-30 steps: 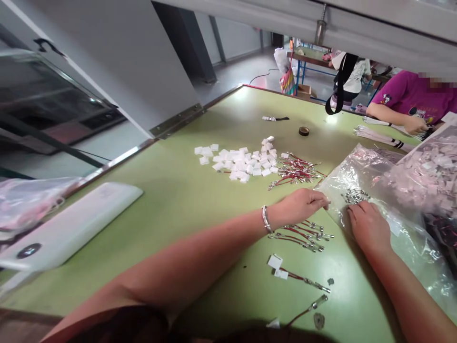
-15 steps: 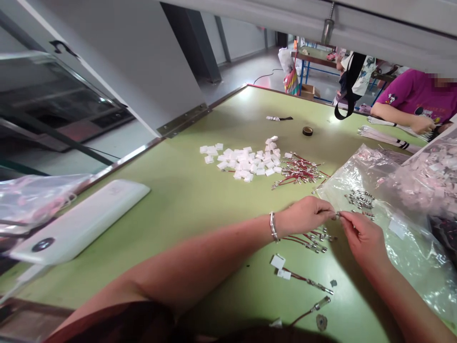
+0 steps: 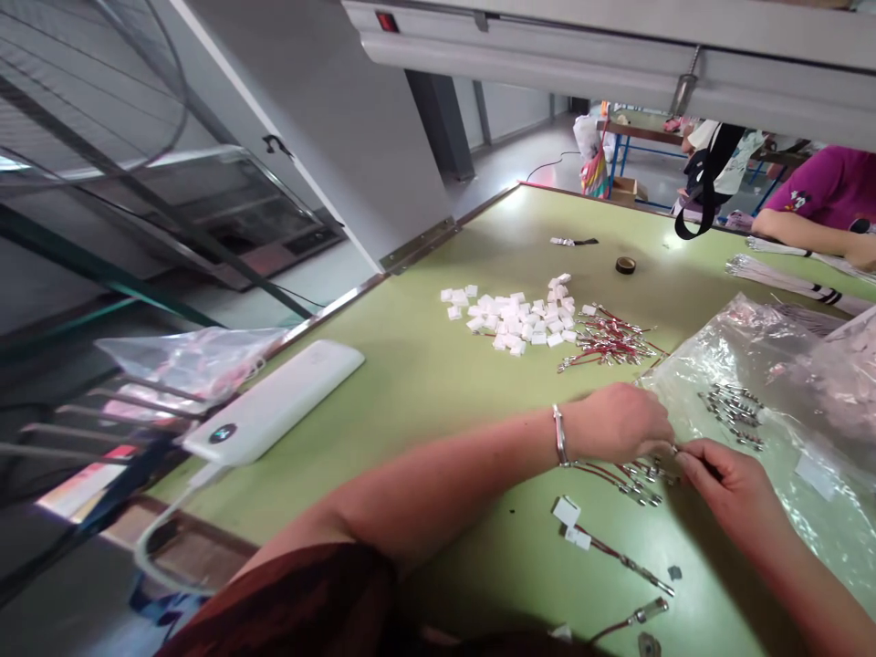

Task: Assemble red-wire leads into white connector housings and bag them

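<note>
My left hand (image 3: pixel 620 422) and my right hand (image 3: pixel 725 476) meet fingertip to fingertip over the green table (image 3: pixel 424 383), pinching a small metal terminal on a red wire between them. Under the hands lies a small bunch of red wires with metal terminals (image 3: pixel 633 476). Closer to me lies a red wire with white connector housings (image 3: pixel 573 527) on one end. A silver bracelet sits on my left wrist.
A pile of white housings (image 3: pixel 516 315) and a heap of red wires (image 3: pixel 609 339) lie further out. A clear plastic bag (image 3: pixel 753 401) holds metal terminals at right. A white power bank (image 3: pixel 274 411) lies at left. A person in a purple shirt (image 3: pixel 828 196) works at the far right.
My right hand left the plastic bag and came to my left hand, and both now pinch a terminal wire. The camera view swung left and down.
</note>
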